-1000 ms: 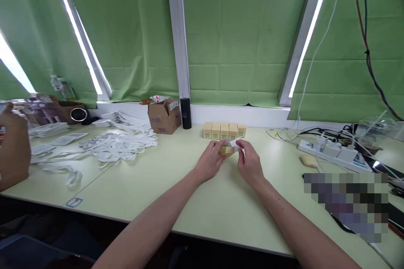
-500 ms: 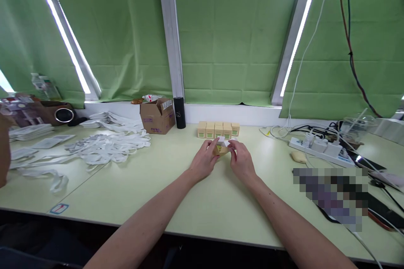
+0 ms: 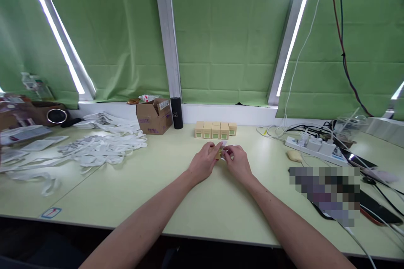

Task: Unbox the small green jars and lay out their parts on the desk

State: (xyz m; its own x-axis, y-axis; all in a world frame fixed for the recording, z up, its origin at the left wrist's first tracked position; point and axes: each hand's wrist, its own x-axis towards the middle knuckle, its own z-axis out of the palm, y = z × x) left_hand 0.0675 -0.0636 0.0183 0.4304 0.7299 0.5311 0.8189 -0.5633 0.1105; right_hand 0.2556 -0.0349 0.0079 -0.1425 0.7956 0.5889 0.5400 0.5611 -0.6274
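The pale table (image 3: 176, 206) bears a row of tan boxes (image 3: 216, 130). In front of that row, the left hand (image 3: 203, 163) grips another box (image 3: 217, 156); the right hand (image 3: 237, 163) is at this box's white flap (image 3: 224, 144), fingers narrow, pinch too hidden to tell.

2 hands (image 3: 201, 165) (image 3: 239, 164) close, fingers (image 3: 216, 149) bent, forearms (image 3: 153, 217) angled inward

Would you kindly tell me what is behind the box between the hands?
Five small cardboard boxes show behind the held box; the left hand and right hand partly cover the tabletop between.
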